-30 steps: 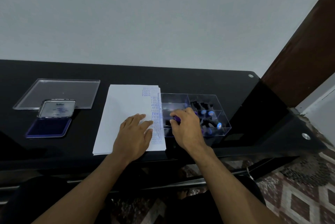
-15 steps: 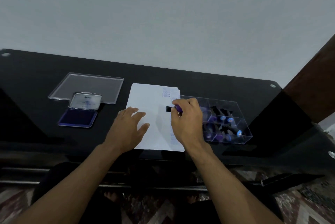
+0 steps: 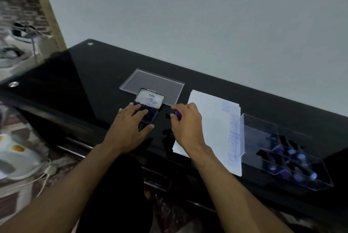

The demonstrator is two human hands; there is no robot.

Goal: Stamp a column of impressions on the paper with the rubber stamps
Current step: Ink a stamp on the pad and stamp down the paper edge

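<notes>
Small, light, rigid rubber stamp [image 3: 176, 114] pinched by its purple handle in right hand [image 3: 185, 126], between ink pad [image 3: 148, 115] and paper [image 3: 211, 119] on surface [image 3: 94, 74], best held upright by handle; left hand [image 3: 130, 127] flat, steadying pad.

The left hand [image 3: 130, 129] has left the white paper sheet [image 3: 211, 119] and now rests with straight fingers on the open blue ink pad [image 3: 148, 112], at nine o'clock from the sheet. The right hand [image 3: 186, 121] has carried the small purple-handled rubber stamp [image 3: 174, 115] out of the clear plastic compartment box [image 3: 282, 149], across the sheet, to just beside the pad.
</notes>
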